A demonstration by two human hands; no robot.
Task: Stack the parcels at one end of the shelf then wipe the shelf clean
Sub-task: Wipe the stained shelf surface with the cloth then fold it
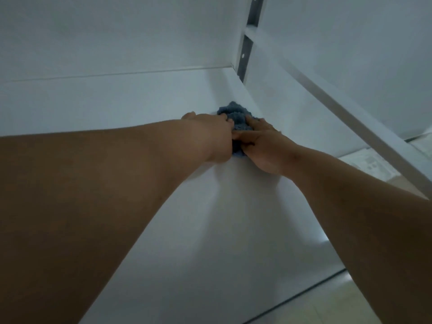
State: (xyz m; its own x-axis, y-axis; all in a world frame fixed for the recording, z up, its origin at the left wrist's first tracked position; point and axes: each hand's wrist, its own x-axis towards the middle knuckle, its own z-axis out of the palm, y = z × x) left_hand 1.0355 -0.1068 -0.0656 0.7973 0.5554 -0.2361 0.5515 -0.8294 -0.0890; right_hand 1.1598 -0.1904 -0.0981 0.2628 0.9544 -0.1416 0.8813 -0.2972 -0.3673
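Observation:
A bunched blue cloth (233,115) lies on the white shelf board (233,218), close to its far right corner. Both my arms reach forward over the shelf. My left hand (210,134) holds the cloth from the left, fingers curled into its folds. My right hand (264,146) grips it from the right, with the thumb lying across the cloth's near part. The hands touch each other over the cloth and hide its lower half. No parcels are in view.
A white back wall (117,43) rises behind the shelf. A slotted metal upright (245,50) stands at the far right corner, and a white diagonal brace (339,106) runs down to the right. Pale floor tiles (327,305) show beyond the shelf's right edge.

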